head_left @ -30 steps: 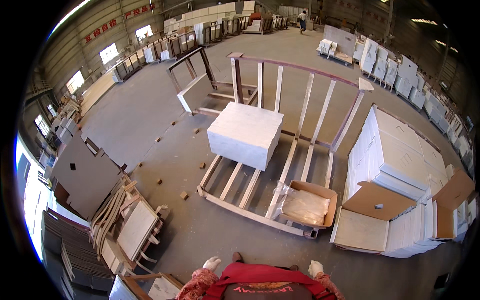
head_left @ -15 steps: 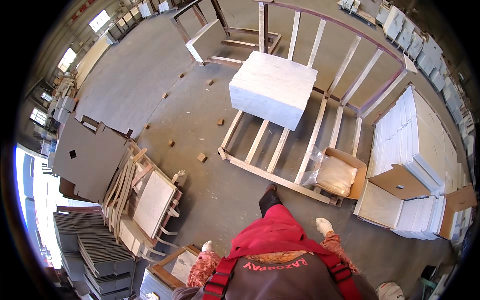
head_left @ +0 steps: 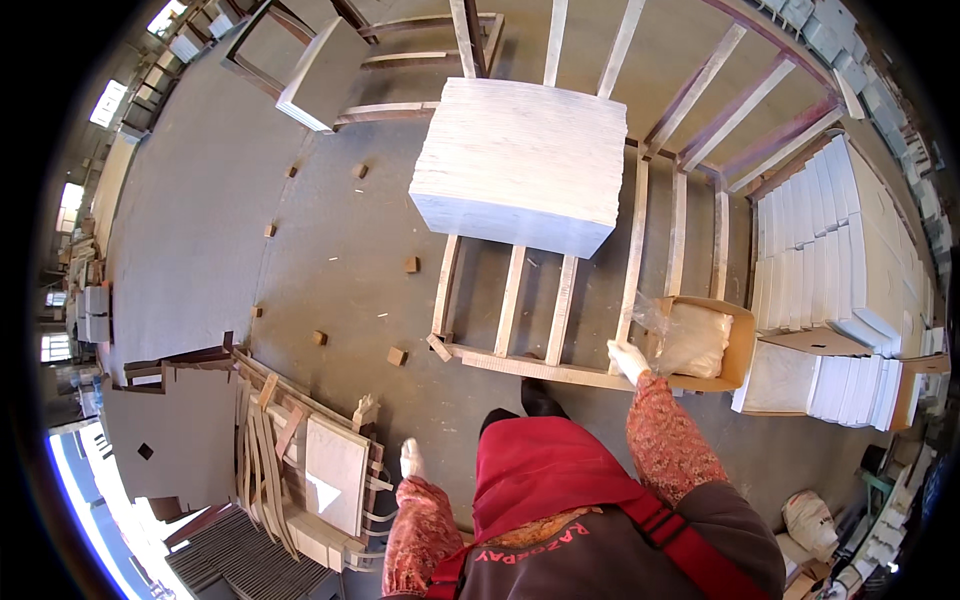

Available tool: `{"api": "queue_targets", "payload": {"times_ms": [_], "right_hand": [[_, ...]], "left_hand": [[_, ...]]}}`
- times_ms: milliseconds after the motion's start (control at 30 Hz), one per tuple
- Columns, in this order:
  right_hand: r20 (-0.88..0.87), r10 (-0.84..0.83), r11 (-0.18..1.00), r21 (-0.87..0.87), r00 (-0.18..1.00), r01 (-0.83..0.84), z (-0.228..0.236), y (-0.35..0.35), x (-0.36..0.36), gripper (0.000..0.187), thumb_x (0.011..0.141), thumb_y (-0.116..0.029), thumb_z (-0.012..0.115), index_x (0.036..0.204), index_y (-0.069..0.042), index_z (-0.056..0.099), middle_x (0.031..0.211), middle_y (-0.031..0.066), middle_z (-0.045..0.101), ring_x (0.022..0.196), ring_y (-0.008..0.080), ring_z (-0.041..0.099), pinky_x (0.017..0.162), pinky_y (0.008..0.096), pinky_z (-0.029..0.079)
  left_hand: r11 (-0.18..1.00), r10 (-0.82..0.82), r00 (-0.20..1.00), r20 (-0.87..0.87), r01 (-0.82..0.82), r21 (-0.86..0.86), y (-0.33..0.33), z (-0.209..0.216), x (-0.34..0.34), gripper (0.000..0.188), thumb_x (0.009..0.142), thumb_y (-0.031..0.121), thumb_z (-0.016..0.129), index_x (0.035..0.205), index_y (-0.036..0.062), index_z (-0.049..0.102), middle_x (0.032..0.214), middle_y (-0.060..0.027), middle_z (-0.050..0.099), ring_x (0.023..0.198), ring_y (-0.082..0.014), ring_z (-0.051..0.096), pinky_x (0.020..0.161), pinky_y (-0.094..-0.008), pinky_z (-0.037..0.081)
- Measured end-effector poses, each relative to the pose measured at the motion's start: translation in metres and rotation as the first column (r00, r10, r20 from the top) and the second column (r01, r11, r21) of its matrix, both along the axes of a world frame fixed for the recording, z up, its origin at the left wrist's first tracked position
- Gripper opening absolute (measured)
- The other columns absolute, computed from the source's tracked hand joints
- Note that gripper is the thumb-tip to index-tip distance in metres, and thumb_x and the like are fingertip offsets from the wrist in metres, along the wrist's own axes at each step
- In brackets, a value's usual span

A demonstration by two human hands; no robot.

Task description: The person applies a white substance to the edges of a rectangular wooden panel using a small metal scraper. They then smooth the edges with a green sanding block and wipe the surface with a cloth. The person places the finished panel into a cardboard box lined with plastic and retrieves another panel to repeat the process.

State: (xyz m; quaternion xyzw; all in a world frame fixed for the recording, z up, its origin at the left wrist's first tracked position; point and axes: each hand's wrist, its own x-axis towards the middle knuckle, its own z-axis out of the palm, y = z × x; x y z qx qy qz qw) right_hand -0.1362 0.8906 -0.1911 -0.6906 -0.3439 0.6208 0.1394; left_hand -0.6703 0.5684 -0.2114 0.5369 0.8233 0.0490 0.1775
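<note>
My right hand, in a white glove, reaches over the near rail of a slatted wooden and metal rack. Its fingers look stretched out, and I see nothing held in them; whether they touch the rail I cannot tell. Just right of it a cardboard box sits on the slats. Inside lies a clear plastic bag with pale contents, its loose film spilling toward my hand. My left hand, also gloved, hangs over the floor at my left side, fingers extended and holding nothing. A thick stack of whitish slabs rests on the rack.
Stacks of white panels stand at the right. On the left is a pallet with a pale slab, wooden strips and a grey sheet. Small wooden blocks lie scattered on the floor. Another frame holding slabs stands farther off.
I have moved closer to the rack. My right hand has gone forward from my side to the near rail beside the box. My left hand has moved slightly forward.
</note>
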Motion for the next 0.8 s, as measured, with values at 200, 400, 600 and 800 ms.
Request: {"api": "queue_targets", "payload": {"times_ms": [200,400,600,800], "right_hand": [[-0.188,-0.391,0.905,0.098,0.901,0.413,-0.036,0.137,-0.046,0.03,0.102,-0.027,0.056,0.128,-0.011,0.059,0.079,-0.0077,0.049,0.057,0.0049,0.044,0.046,0.0205,0.032],[-0.053,-0.554,0.816,0.165,0.831,0.554,-0.081,0.227,-0.065,0.047,0.102,-0.031,0.057,0.144,-0.011,0.048,0.087,-0.0061,0.05,0.057,0.0051,0.043,0.044,0.0204,0.033],[0.086,-0.724,0.664,0.352,0.684,0.659,-0.143,0.301,-0.057,0.076,0.097,-0.04,0.06,0.158,-0.013,0.024,0.108,0.0058,0.064,0.057,0.0115,0.046,0.051,0.0293,0.041],[0.113,-0.849,0.487,0.549,0.516,0.68,-0.182,0.331,-0.07,0.029,0.095,-0.029,0.066,0.112,-0.011,0.052,0.078,0.0008,0.059,0.055,0.0094,0.051,0.044,0.0255,0.038]], "left_hand": [[0.9,0.393,0.707,0.587,-0.428,-0.087,0.256,-0.025,-0.049,0.054,0.101,0.031,0.051,0.146,0.004,0.037,0.146,-0.0266,0.043,0.13,-0.0342,0.049,0.105,-0.0378,0.042],[0.751,0.472,0.237,0.849,-0.613,-0.246,0.481,-0.039,-0.04,0.086,0.097,0.045,0.059,0.158,0.0053,0.013,0.153,-0.0196,0.038,0.136,-0.03,0.042,0.11,-0.0372,0.036],[0.817,0.366,0.338,0.867,-0.563,-0.126,0.638,-0.112,-0.046,0.093,0.094,0.049,0.061,0.159,0.0084,0.008,0.158,-0.0268,0.025,0.147,-0.0337,0.028,0.117,-0.0406,0.028],[0.944,0.139,0.789,0.598,-0.289,0.161,0.704,-0.149,-0.066,0.071,0.09,0.052,0.064,0.141,0.0056,0.047,0.143,-0.0229,0.048,0.128,-0.0363,0.052,0.107,-0.0401,0.039]]}}
